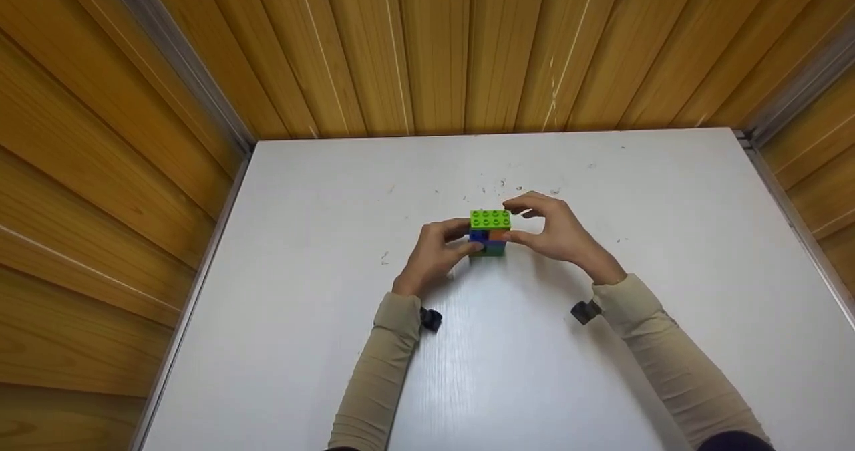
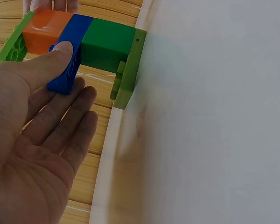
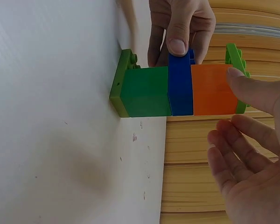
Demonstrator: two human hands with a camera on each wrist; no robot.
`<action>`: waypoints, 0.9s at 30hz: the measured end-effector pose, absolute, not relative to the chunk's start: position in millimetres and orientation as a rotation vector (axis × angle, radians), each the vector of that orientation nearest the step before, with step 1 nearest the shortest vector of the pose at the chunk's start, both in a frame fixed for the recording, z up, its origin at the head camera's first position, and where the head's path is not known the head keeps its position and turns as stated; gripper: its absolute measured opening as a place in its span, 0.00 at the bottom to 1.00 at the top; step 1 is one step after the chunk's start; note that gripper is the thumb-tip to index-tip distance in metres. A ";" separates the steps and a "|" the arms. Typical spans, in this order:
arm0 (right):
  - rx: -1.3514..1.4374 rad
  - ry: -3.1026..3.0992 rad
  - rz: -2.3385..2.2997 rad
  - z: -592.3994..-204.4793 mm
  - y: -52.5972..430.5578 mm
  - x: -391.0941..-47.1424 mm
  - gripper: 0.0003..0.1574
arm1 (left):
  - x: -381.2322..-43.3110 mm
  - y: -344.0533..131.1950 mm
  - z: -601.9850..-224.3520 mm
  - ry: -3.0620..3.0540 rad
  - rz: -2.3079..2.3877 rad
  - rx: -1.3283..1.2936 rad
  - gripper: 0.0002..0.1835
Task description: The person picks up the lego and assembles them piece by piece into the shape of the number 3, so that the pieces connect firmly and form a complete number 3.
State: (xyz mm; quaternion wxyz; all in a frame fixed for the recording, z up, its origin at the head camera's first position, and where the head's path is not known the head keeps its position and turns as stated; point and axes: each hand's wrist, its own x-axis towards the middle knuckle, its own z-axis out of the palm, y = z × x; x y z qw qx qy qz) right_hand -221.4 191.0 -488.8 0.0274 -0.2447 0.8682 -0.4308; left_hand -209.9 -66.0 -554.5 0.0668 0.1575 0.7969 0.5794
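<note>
A stack of toy building bricks stands upright on the white table (image 1: 300, 371). From bottom to top it has an olive-green plate (image 3: 115, 95), a dark green brick (image 3: 145, 93), a blue brick (image 3: 180, 88), an orange brick (image 3: 212, 91) and a lime-green studded plate (image 1: 490, 219). On the left side, my left hand (image 1: 431, 260) pinches the blue brick, its thumb on the near face and fingers behind. My right hand (image 1: 558, 234) holds the upper right end, thumb at the joint of orange brick and lime plate, index finger at the plate's back corner.
Wood-patterned panel walls (image 1: 434, 50) rise behind the table and at both sides, with metal strips (image 1: 180, 57) at the corners. Small marks (image 1: 502, 184) dot the tabletop beyond the stack. A black wrist camera (image 1: 431, 319) sits by the left cuff, another (image 1: 586, 312) by the right.
</note>
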 end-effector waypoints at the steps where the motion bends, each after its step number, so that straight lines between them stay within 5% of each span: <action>1: -0.750 2.679 -1.335 -489.7 191.3 -221.0 0.34 | -210.0 -66.0 -554.8 2.404 1.744 0.473 0.23; 27: -0.599 2.607 -1.415 -520.6 191.2 -213.3 0.31 | -208.6 -66.6 -555.8 2.403 1.730 0.453 0.24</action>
